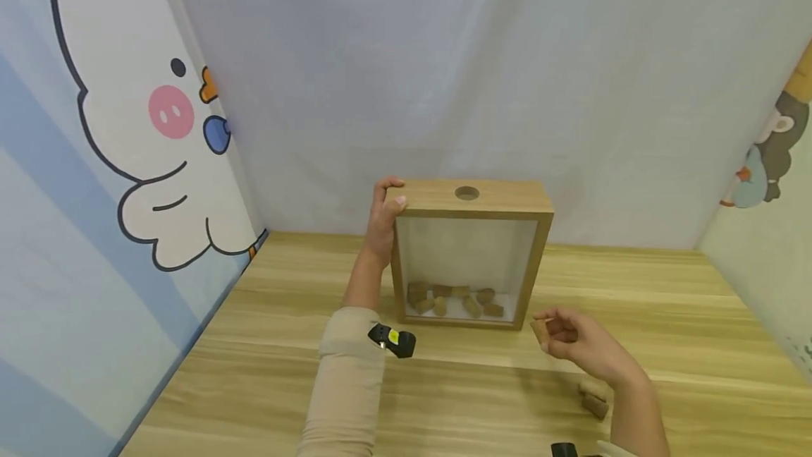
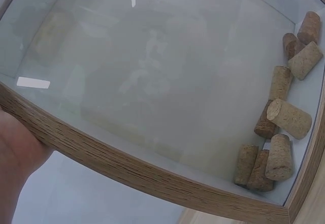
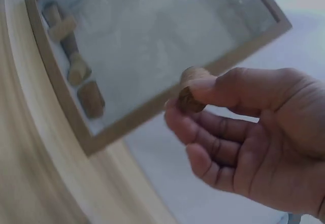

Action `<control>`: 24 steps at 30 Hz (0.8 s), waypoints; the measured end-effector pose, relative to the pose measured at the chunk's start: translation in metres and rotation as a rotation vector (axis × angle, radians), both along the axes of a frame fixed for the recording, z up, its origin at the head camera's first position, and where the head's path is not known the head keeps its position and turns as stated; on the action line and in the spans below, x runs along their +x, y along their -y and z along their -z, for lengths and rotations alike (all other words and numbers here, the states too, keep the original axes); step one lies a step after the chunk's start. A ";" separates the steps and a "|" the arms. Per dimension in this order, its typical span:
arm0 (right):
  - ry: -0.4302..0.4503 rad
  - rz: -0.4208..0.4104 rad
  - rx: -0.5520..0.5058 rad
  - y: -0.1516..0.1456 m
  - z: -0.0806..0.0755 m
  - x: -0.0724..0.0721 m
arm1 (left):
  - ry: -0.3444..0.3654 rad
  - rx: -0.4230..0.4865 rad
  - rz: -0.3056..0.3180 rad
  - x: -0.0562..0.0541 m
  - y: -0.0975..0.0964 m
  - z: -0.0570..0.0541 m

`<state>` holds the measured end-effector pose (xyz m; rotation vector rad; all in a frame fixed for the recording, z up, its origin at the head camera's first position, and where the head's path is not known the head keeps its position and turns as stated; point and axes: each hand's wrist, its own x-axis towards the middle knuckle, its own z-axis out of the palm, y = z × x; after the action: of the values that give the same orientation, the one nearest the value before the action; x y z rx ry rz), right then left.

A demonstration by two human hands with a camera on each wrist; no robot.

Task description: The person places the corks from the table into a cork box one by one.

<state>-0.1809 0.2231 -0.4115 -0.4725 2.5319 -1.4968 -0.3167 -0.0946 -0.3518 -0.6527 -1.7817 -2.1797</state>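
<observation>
A wooden shadow box (image 1: pixel 469 199) with a clear front and a round hole in its top stands upright on the table. Several wine corks (image 1: pixel 471 305) lie along its bottom inside; the left wrist view shows these corks (image 2: pixel 289 118) up close. My left hand (image 1: pixel 383 224) grips the box's upper left corner, thumb in front and fingers over the top. To the right of the box, my right hand (image 1: pixel 583 344) pinches one cork (image 3: pixel 192 89) between thumb and fingers, apart from the frame in the head view.
Loose corks (image 1: pixel 594 404) lie on the wood-grain table (image 1: pixel 457 400) beside my right forearm. A pale curtain-like backdrop (image 1: pixel 444 76) hangs behind the box. Cartoon-printed panels (image 1: pixel 127 182) flank the table left and right.
</observation>
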 end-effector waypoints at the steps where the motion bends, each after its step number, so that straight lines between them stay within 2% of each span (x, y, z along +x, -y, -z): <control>1: -0.020 -0.006 -0.012 0.004 -0.003 -0.002 | -0.001 -0.002 0.004 0.000 0.000 0.000; 9: -0.225 -0.053 -0.138 0.034 -0.029 -0.013 | -0.039 0.008 0.027 -0.002 0.001 0.003; 15: -0.353 -0.065 -0.205 0.050 -0.050 -0.021 | -0.026 0.021 0.038 -0.001 0.000 0.001; 20: -0.396 -0.064 -0.241 0.065 -0.073 -0.028 | -0.020 0.010 0.021 -0.001 -0.001 0.002; 24: -0.354 -0.031 -0.282 0.073 -0.097 -0.034 | -0.025 -0.001 -0.002 -0.001 -0.002 0.002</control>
<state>-0.2147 0.1504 -0.3146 -0.8839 2.5486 -1.9179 -0.3181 -0.0930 -0.3534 -0.6756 -1.7700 -2.1602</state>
